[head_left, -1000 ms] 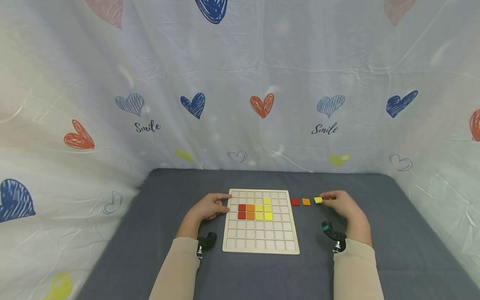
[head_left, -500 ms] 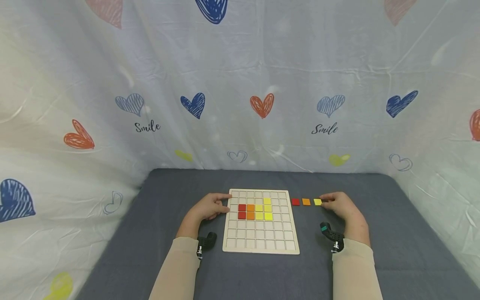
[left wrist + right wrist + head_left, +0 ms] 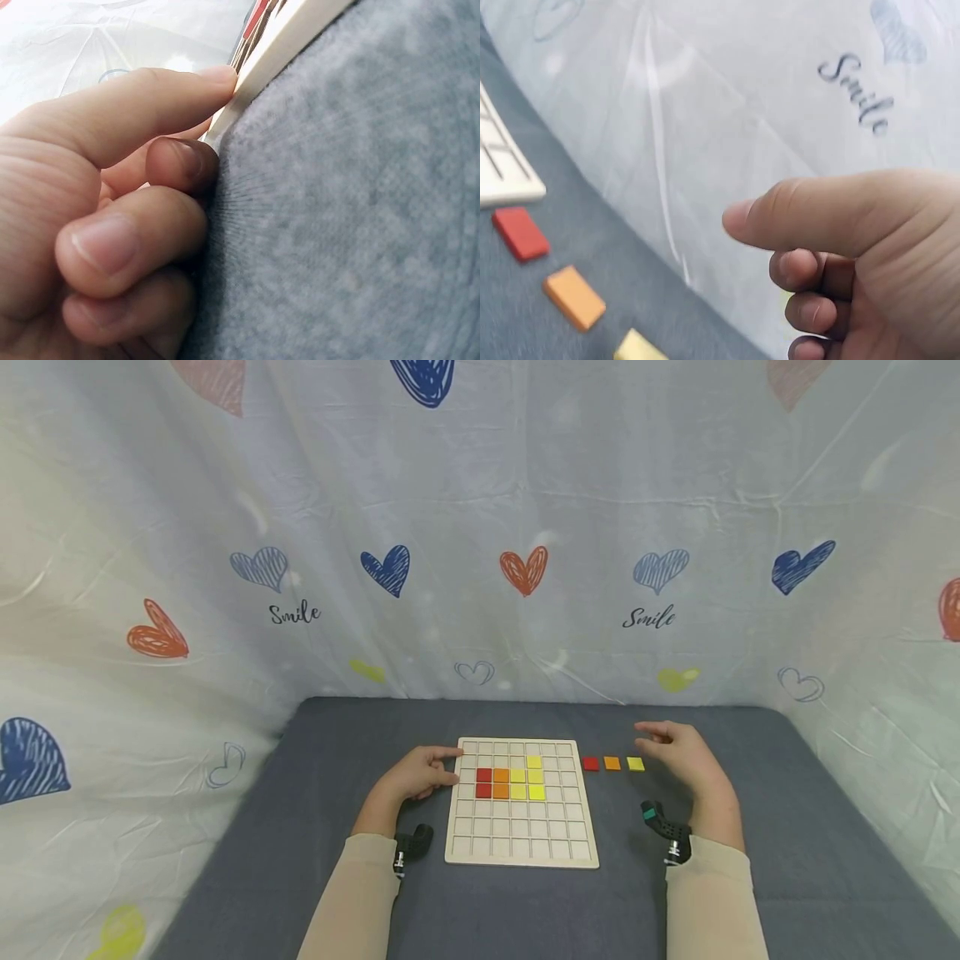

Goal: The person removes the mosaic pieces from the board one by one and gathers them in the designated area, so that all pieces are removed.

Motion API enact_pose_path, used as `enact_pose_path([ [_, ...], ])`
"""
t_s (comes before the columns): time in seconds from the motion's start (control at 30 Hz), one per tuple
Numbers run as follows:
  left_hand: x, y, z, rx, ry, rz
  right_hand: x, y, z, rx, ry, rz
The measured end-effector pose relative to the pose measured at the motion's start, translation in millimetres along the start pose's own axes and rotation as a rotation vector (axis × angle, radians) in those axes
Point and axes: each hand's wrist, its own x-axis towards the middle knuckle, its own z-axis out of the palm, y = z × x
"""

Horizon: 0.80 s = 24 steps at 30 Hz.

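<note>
Since the earlier frame, the right hand has been lifting off the loose yellow tile and is now hovering just beyond it, thumb and forefinger standing apart and holding nothing. The left hand is touching the left edge of the gridded board with spread thumb and forefinger. Off the board's right edge, the yellow tile is lying in line with a red tile and an orange tile. Nine seated tiles are already filling cells; those three are lying outside, and most cells are showing bare.
</note>
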Motion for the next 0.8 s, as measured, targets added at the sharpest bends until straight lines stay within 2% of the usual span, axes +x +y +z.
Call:
enact_pose_path([
  [0.4, 0.8, -0.3, -0.4, -0.015, -0.006, -0.006, 0.3, -47, 12, -0.01, 0.047, -0.152],
  [0.8, -1.2, 0.7, -0.8, -0.009, -0.008, 0.002, 5.1, -79, 48, -0.071, -0.033, -0.261],
])
